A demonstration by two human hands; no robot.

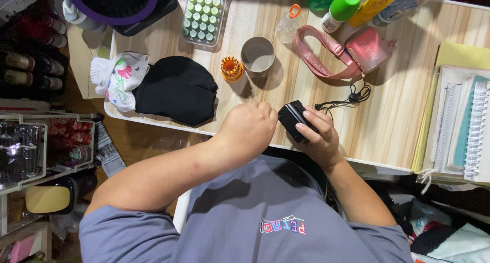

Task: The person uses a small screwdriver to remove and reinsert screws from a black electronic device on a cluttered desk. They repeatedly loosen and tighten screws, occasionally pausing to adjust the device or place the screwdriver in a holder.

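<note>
Black box (293, 119) in right hand (320, 138) — long axis tilted away-left

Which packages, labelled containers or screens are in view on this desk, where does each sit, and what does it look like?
Dark device, top left corner: round purple rim, faint lit display.
Clear tray, top centre: rows of small green-capped vials.
White bottle, top right of centre: big green cap.
Yellow bottle, beside it: tilted, printed label.
Pink pouch, right of centre: printed pink strap.
Black box, desk's front edge: held in one hand.
</note>
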